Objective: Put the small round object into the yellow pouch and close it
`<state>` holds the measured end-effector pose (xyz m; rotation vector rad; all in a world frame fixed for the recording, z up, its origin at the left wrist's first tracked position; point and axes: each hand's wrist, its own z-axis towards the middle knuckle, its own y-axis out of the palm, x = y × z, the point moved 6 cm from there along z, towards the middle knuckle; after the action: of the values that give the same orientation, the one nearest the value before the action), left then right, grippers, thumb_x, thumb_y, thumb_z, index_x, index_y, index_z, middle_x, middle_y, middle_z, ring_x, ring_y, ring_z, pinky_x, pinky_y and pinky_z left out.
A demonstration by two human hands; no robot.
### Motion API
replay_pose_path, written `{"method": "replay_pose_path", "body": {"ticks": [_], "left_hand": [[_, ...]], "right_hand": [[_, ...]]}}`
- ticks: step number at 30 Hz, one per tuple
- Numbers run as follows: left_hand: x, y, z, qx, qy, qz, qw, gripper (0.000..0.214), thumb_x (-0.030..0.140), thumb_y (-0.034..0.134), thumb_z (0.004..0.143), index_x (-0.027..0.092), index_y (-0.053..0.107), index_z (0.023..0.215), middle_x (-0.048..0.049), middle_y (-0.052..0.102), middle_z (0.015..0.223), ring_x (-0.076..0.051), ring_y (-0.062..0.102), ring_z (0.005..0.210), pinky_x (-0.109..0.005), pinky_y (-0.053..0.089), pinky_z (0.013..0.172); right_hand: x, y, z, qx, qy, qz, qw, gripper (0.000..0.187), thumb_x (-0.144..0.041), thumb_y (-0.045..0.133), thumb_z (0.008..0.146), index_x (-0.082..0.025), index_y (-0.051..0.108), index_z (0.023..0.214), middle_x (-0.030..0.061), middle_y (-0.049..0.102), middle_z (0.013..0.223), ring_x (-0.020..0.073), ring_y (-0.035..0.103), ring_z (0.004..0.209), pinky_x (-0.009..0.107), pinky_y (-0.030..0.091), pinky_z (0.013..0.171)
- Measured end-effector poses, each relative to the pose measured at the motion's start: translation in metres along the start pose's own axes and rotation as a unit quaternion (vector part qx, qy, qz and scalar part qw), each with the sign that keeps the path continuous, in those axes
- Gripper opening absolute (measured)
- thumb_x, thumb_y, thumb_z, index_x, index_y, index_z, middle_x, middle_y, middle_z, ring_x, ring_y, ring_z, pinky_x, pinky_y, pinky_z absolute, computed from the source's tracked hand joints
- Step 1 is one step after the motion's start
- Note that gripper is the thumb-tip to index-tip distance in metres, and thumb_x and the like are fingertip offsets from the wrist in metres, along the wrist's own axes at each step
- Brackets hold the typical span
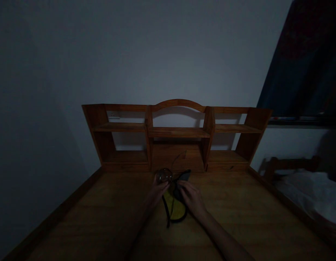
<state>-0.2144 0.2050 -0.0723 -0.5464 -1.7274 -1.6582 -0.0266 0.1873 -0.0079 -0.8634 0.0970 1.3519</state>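
Note:
A pair of glasses lies between my hands over a wooden desk [102, 217] in dim light. One round lens [164, 175] shows at the fingertips of my left hand [157, 192], which pinches the frame. My right hand [191, 197] has its fingers closed on a yellow cloth [173, 206] with a dark edge, pressing it against the other, darker lens [184, 175]. A thin temple arm [178, 157] sticks up behind the glasses. A black temple or cord [166, 212] hangs down beside the cloth.
A wooden shelf unit [175, 132] with several open compartments stands at the desk's back edge against a pale wall. To the right are a bed with white bedding [311, 195] and its wooden headboard [290, 165], and a dark curtain [306, 61] above.

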Motion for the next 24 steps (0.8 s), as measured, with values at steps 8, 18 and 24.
{"method": "replay_pose_path", "body": {"ticks": [8, 18, 24], "left_hand": [[0.003, 0.01, -0.011, -0.025, 0.013, 0.093, 0.995, 0.082, 0.014, 0.083, 0.06, 0.033, 0.049, 0.132, -0.0078, 0.063, 0.122, -0.025, 0.063, 0.108, -0.041, 0.048, 0.094], [-0.01, 0.005, -0.003, -0.054, -0.002, 0.103, 0.993, 0.065, 0.014, 0.084, 0.058, 0.021, 0.059, 0.118, -0.0088, 0.069, 0.109, -0.024, 0.066, 0.097, -0.035, 0.051, 0.086], [-0.009, 0.015, -0.014, -0.08, -0.054, 0.095, 0.991, 0.063, 0.018, 0.082, 0.066, 0.023, 0.055, 0.122, -0.0096, 0.064, 0.121, -0.027, 0.063, 0.108, -0.041, 0.05, 0.092]], "right_hand": [[-0.006, 0.001, 0.002, -0.011, -0.013, 0.003, 1.0, 0.033, -0.018, 0.047, 0.095, -0.027, 0.061, 0.123, 0.0059, 0.066, 0.12, 0.0217, 0.061, 0.112, 0.041, 0.05, 0.098], [-0.009, -0.001, 0.003, -0.006, -0.018, -0.005, 1.0, 0.031, -0.017, 0.046, 0.095, -0.026, 0.062, 0.12, 0.0066, 0.066, 0.118, 0.0221, 0.06, 0.111, 0.042, 0.049, 0.098], [-0.005, 0.001, 0.001, -0.006, -0.015, -0.004, 1.0, 0.031, -0.016, 0.046, 0.095, -0.025, 0.063, 0.119, 0.0071, 0.065, 0.117, 0.0225, 0.06, 0.11, 0.042, 0.049, 0.097]]}}
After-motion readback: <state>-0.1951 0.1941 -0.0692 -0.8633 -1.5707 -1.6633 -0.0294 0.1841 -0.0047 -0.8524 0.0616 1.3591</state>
